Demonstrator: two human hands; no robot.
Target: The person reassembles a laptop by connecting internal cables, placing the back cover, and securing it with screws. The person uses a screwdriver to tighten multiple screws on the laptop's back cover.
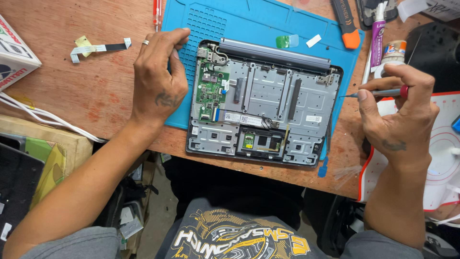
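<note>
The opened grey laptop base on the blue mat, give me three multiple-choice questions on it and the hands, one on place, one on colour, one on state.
1. Where does the small green circuit board sit in the opened grey laptop base?
A. left side
B. right side
C. centre

2. What colour is the silicone work mat under it?
A. red
B. blue
C. black

3. What is the right hand doing?
A. resting empty
B. holding a slim red-banded screwdriver
C. holding a bottle

Answers: 1 A, the board lies beside the left hinge. 2 B, blue shows around the base. 3 B, the fingers pinch the tool while the left hand rests at the base's left edge.
</note>
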